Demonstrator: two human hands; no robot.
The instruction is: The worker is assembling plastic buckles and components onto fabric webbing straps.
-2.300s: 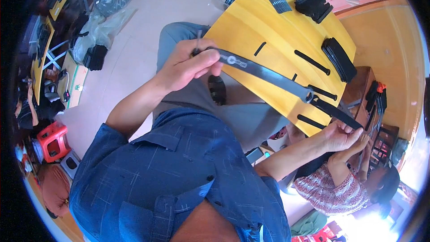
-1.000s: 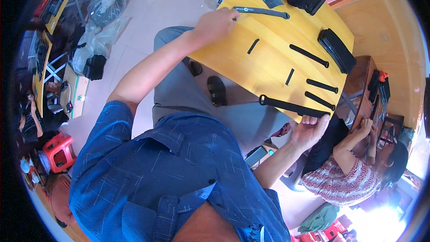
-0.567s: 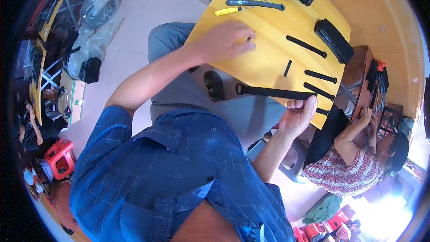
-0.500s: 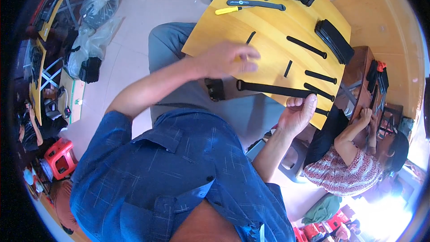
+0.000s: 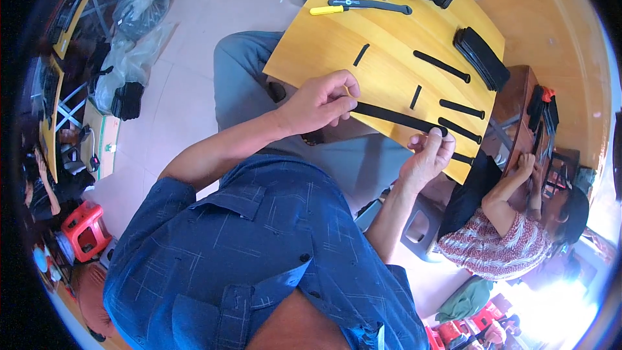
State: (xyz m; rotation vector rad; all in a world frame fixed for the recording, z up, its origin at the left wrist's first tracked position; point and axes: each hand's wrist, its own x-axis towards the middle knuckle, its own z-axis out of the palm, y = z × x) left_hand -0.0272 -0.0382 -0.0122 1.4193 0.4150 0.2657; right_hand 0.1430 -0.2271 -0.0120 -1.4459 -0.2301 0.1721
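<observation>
While my left fingers [image 5: 341, 106] and right fingers [image 5: 433, 142] pinch opposite ends of a long, flat, black fabric strap [image 5: 396, 116] over the yellow wooden surface [image 5: 311, 45], I'd best pull evenly so it stays straight and untwisted. My own grip covers its left end, and I can't tell whether its underside touches the surface or hangs just above.

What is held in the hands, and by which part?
A black strap, by its two ends: the left hand holds one, the right hand the other.
</observation>
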